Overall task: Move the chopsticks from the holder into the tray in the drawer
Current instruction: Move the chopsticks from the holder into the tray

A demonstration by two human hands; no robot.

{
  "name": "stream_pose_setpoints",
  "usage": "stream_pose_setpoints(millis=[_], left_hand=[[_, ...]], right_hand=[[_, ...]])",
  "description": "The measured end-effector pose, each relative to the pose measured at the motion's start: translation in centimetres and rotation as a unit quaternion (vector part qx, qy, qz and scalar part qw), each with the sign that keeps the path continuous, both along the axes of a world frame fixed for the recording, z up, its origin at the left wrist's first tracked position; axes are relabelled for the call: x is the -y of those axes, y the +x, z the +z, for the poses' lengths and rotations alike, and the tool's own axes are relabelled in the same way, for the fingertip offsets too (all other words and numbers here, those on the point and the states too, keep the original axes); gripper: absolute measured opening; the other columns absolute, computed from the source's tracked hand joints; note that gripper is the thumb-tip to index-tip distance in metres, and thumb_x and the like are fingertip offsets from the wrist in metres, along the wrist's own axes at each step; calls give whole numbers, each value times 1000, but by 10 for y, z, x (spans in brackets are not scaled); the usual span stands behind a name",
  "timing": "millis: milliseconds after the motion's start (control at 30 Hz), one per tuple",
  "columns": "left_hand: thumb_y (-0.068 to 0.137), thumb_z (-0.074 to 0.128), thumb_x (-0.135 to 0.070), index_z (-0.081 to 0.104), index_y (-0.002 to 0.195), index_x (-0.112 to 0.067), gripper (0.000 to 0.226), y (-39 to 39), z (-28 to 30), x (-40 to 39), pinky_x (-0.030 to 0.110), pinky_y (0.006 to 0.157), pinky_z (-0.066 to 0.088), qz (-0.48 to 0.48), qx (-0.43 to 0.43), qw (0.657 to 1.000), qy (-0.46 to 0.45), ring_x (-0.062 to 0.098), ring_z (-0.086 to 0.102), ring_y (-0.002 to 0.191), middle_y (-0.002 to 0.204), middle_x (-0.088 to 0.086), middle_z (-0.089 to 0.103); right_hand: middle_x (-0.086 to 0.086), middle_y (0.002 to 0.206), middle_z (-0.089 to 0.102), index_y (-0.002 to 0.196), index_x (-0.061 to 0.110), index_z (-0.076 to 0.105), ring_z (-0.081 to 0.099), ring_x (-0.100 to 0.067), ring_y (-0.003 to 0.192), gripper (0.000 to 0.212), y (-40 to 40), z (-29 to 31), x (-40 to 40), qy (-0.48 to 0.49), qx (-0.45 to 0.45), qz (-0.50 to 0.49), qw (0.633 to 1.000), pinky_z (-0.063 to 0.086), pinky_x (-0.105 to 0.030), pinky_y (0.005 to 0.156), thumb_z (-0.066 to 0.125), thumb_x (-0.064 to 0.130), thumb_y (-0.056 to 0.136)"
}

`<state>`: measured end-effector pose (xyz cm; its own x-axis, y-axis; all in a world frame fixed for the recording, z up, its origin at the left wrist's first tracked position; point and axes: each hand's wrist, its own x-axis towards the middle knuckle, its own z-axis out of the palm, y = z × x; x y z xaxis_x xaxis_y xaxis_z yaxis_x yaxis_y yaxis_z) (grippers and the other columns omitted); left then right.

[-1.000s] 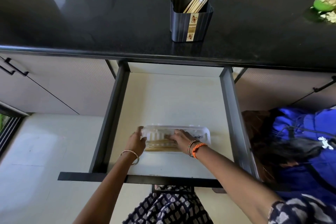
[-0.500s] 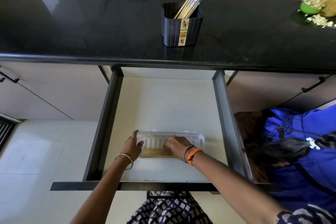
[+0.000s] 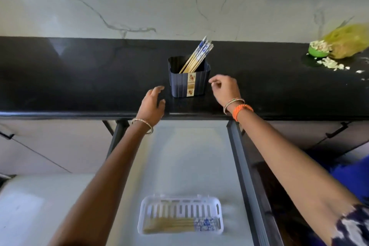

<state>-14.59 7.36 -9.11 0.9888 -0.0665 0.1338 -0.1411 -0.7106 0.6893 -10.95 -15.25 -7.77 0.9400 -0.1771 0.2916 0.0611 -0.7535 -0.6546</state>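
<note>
Black table now carries both my hands, up from the tray (image 3: 180, 214) where one batch lies, left hand (image 3: 152, 104) at the holder's (image 3: 188, 80) eight o'clock, right hand (image 3: 225, 90) at three, fingers open and empty, remaining chopsticks (image 3: 197, 56) next.

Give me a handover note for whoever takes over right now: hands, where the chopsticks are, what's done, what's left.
Left hand: open, empty, above the counter edge just left of the holder, not touching it.
Right hand: empty, fingers loosely curled, just right of the holder.
Holder: upright on the black counter, with a bundle of chopsticks leaning in it.
Tray: in the open drawer, one batch of chopsticks lying flat along its near side.
Done: first batch moved.
Left: lift the remaining chopsticks from the holder and lay them in the tray.
</note>
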Motion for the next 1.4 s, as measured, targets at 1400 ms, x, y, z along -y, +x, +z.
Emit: stream_pose_setpoints(millis=[1400], left_hand=[[91,43,-7,39,134,-17,44,33,32,47,45,101,45,-36,39,998,-37,32,47,121,135,10,48]], right_hand=[[-14,77,67,84,-5,68,69,-26,68,16,68,104,54,416,100,-222,876,61,-43,71,65,11,86]])
